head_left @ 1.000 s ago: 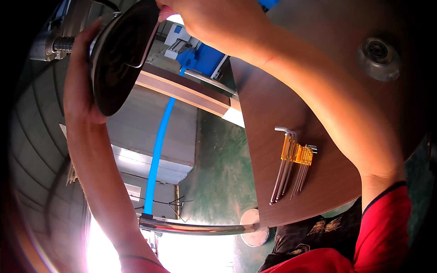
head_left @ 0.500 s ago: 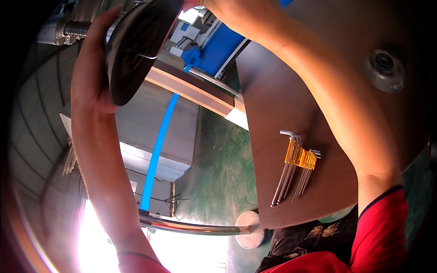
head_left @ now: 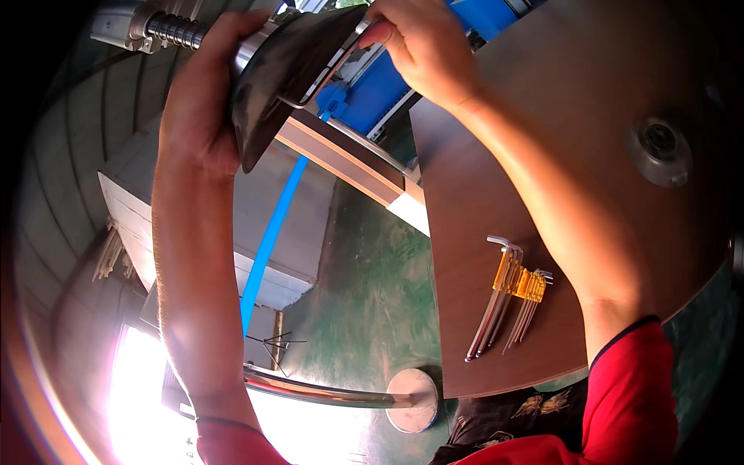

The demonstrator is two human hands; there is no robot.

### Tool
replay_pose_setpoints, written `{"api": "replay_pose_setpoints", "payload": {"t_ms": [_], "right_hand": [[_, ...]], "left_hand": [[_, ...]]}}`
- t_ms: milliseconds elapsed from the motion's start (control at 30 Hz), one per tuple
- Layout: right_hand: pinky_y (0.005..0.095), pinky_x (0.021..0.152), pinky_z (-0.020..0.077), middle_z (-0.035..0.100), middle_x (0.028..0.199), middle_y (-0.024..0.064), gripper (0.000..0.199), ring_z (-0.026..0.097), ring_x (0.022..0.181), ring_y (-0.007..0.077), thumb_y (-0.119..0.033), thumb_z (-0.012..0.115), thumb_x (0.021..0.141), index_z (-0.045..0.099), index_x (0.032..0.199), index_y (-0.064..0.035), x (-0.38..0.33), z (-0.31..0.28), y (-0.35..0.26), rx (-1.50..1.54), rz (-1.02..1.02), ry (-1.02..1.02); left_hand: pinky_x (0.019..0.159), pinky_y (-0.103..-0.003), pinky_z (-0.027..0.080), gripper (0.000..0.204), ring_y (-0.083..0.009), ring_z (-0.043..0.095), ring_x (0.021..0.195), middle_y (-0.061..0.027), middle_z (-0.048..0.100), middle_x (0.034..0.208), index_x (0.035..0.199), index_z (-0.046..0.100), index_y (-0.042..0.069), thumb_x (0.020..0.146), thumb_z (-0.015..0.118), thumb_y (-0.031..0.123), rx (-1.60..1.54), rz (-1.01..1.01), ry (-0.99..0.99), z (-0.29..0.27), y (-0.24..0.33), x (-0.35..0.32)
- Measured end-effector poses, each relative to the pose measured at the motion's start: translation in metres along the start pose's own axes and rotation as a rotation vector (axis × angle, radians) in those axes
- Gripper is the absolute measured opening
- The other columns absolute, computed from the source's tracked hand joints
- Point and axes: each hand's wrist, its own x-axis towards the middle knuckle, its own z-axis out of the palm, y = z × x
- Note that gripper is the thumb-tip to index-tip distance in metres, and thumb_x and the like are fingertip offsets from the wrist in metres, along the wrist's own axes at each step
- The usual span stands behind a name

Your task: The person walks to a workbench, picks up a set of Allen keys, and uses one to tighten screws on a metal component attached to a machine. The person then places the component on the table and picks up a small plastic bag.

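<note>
At the upper left my left hand (head_left: 203, 108) is wrapped round a dark round dish-shaped piece (head_left: 275, 81), supporting it at its edge. The piece is tilted and sits at the end of a metal shaft with a coil spring (head_left: 174, 31). My right hand (head_left: 430, 58) pinches the long arm of a hex key (head_left: 319, 84). The key's short bent end meets the inner face of the dark piece; whether it sits in a screw is too dark to tell. A set of hex keys in a yellow holder (head_left: 521, 283) lies on the brown tabletop (head_left: 488, 194) below my right forearm.
A round metal fitting (head_left: 660, 151) stands on the tabletop at the right. Beyond the table's left edge are a green floor (head_left: 360, 287), a blue strip (head_left: 275, 236), a grey box-like unit, and a metal bar with a round end (head_left: 412, 399). Blue machinery (head_left: 372, 101) stands behind.
In the picture, the dark piece and my left hand have shifted right. My right hand has come further into view, showing the hex key more clearly. The whole scene has shifted slightly too.
</note>
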Motion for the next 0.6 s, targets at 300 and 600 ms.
{"api": "replay_pose_setpoints", "payload": {"t_ms": [300, 600], "right_hand": [[0.0262, 0.044, 0.0435, 0.060, 0.077, 0.0086, 0.032, 0.058, 0.061, 0.0142, 0.002, 0.070, 0.083, 0.048, 0.105, 0.0000, 0.034, -0.021, -0.025, 0.801, 1.133, -0.231], [0.0312, 0.048, 0.0435, 0.053, 0.069, 0.0070, 0.020, 0.056, 0.057, 0.0205, 0.013, 0.058, 0.075, 0.048, 0.080, -0.0040, 0.048, -0.020, -0.061, 0.822, 0.947, 0.054]], "left_hand": [[0.068, -0.029, 0.061, 0.025, -0.0188, 0.072, 0.074, -0.0094, 0.073, 0.087, 0.103, 0.067, 0.002, 0.092, 0.064, 0.024, 0.045, 0.118, 0.089, -0.004, -0.004, 0.001], [0.070, -0.026, 0.056, 0.036, -0.0142, 0.067, 0.077, -0.0066, 0.068, 0.090, 0.112, 0.063, 0.001, 0.088, 0.068, 0.028, 0.304, 0.263, 0.414, 0.012, -0.007, 0.006]]}}
